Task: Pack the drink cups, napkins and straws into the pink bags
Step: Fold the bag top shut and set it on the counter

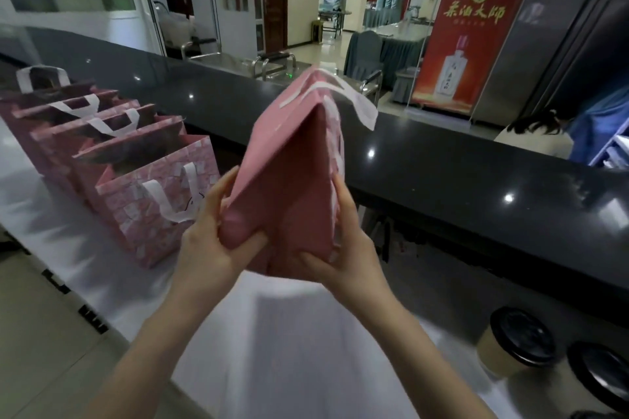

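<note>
I hold a folded pink paper bag with white handles up in the air over the white table, its bottom end toward me. My left hand grips the bag's lower left corner. My right hand grips its lower right corner. Both thumbs press into the folded base. Several opened pink bags stand in a row on the table at the left. Two paper drink cups with black lids stand at the lower right. No napkins or straws are visible.
A long black counter runs behind the table from left to right. Beyond it are a red banner, a steel fridge, covered chairs and a seated person at the far right. Tiled floor lies at the lower left.
</note>
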`<move>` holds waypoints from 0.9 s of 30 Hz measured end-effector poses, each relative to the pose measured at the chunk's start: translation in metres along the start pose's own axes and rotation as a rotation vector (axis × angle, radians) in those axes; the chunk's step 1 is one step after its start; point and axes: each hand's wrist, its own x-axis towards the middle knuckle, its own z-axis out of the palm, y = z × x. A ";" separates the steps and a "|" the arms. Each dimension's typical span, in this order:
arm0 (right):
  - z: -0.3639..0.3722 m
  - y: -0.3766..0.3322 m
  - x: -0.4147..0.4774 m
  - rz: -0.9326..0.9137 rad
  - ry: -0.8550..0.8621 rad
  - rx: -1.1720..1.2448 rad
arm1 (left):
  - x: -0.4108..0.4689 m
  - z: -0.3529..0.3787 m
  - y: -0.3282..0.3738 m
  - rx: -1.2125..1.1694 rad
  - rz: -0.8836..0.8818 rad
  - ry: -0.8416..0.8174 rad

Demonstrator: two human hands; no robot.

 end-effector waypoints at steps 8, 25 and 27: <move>-0.109 -0.002 0.019 0.020 0.179 -0.167 | 0.057 0.095 0.055 -0.187 0.116 -0.219; -0.267 0.112 0.015 0.274 0.437 -0.331 | 0.078 0.314 0.076 -0.206 0.091 -0.642; -0.276 0.124 0.028 0.290 0.435 -0.358 | 0.089 0.326 0.073 -0.140 0.105 -0.645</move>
